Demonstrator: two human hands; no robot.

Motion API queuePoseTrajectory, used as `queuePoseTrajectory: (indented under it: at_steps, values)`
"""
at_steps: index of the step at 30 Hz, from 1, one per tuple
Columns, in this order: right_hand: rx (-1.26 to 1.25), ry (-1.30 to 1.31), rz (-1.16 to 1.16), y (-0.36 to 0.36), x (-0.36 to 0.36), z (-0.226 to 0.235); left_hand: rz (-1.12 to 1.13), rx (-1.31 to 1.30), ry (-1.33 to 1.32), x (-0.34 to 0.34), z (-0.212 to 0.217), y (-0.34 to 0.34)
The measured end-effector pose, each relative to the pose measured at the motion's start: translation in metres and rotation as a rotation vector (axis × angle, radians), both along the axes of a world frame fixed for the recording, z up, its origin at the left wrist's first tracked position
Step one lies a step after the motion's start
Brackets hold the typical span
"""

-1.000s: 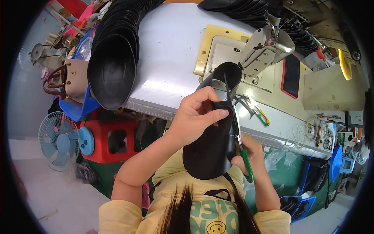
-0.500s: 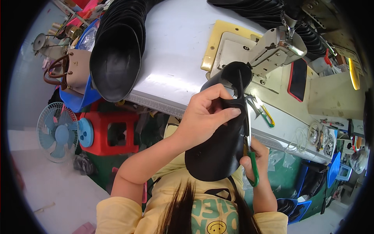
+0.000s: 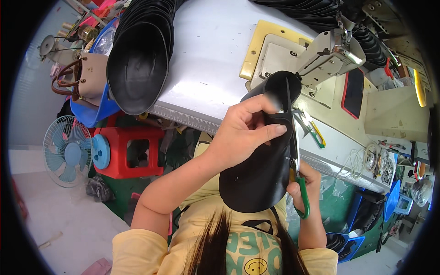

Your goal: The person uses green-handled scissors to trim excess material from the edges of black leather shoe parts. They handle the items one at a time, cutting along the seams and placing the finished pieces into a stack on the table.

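My left hand (image 3: 247, 133) pinches the edge of a black, tube-shaped boot shaft (image 3: 256, 181) between thumb and fingers. The shaft lies lengthwise before my body, its rounded far opening close to the sewing machine (image 3: 327, 59). In my right hand (image 3: 309, 181) are scissors (image 3: 302, 199) with green handles, held by the loops. Their blades point away from me along the right edge of the shaft; one blade shows inside the far opening. How far the blades are apart at the material is partly hidden. Small thread snips (image 3: 314, 133) lie on the table just right of the shaft.
A nested row of black boot shafts (image 3: 137, 68) stands on the white table (image 3: 206, 59) at left; more black pieces (image 3: 298, 11) are at the back. A red-edged phone (image 3: 353, 95) lies right of the machine. Left are a handbag (image 3: 94, 78), a red stool (image 3: 123, 165) and a fan (image 3: 71, 153).
Both hands, the scissors and the upper part of the shaft have shifted slightly to the right. The grip of each hand looks the same.
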State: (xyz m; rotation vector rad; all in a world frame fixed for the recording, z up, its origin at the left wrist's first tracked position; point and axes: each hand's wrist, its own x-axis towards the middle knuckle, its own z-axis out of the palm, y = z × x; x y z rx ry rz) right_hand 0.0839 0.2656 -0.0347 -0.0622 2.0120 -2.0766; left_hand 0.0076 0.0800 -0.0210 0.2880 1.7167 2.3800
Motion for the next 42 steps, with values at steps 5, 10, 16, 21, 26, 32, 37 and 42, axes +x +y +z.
queuePoseTrajectory:
  at_steps: [5,10,16,21,26,32,37,42]
  values:
    - [0.081,-0.009,-0.052,-0.002,-0.001,0.008,-0.032,-0.059,-0.027,-0.001,0.007,-0.006]
    - [0.228,0.021,0.026,0.013,-0.002,0.01,-0.108,-0.234,-0.049,-0.002,0.02,-0.019]
    - [0.271,0.12,0.062,0.016,-0.002,0.005,-0.113,-0.381,0.006,-0.002,0.028,-0.021]
    - [0.164,-0.025,0.07,0.013,0.001,0.009,-0.122,-0.43,0.004,-0.001,0.03,-0.02]
    - [0.245,0.029,0.078,0.017,0.001,0.006,-0.118,-0.462,0.002,0.0,0.028,-0.02]
    - [0.199,-0.013,0.064,0.011,0.001,0.011,-0.111,-0.453,0.008,0.0,0.029,-0.02]
    - [0.2,-0.022,0.049,0.01,0.002,0.011,-0.113,-0.424,0.012,-0.001,0.025,-0.019]
    - [0.25,0.029,0.037,0.012,0.002,0.006,-0.114,-0.469,0.009,-0.001,0.027,-0.02]
